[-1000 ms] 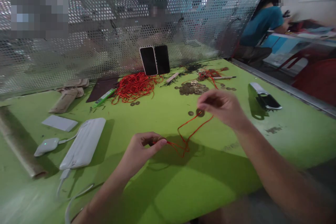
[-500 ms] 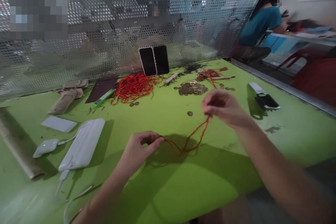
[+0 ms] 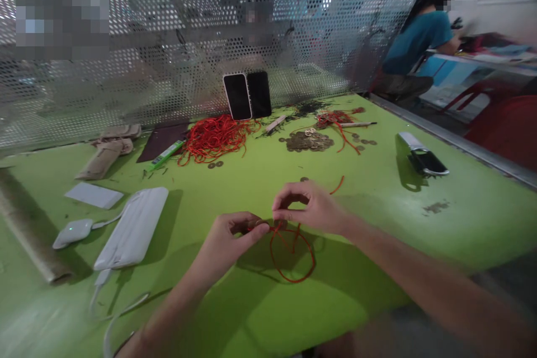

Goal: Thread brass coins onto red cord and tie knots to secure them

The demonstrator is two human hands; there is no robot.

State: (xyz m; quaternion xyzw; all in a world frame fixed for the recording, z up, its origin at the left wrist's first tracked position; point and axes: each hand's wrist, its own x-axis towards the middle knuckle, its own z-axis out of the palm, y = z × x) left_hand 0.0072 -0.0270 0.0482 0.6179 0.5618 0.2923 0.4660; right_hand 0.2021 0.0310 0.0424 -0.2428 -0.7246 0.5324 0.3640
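Note:
Thumb and fingers of my left hand (image 3: 241, 232) pinch a red cord (image 3: 312, 260) near the middle of the green table (image 3: 201, 313). Just to the right, my right hand (image 3: 300, 207) is closed in a pinch on the same cord, its fingertips close to the left thumb. The cord hangs in a round loop below both hands, and a loose red end sticks out above my right wrist. Something small and brownish shows at my left fingertips, mostly covered. Behind my right hand lies a coin (image 3: 304, 179), partly hidden.
Farther back are a red cord heap (image 3: 216, 137), a coin pile (image 3: 309, 140) and two phones (image 3: 238, 97) against a perforated metal screen (image 3: 168, 67). A white power bank (image 3: 134, 229) lies left, a black-and-silver tool (image 3: 423, 158) right. A person (image 3: 423, 39) sits beyond.
My right hand has moved left and down, close beside my left hand. The cord between them has gone from stretched out to a round loop. My left hand has barely shifted.

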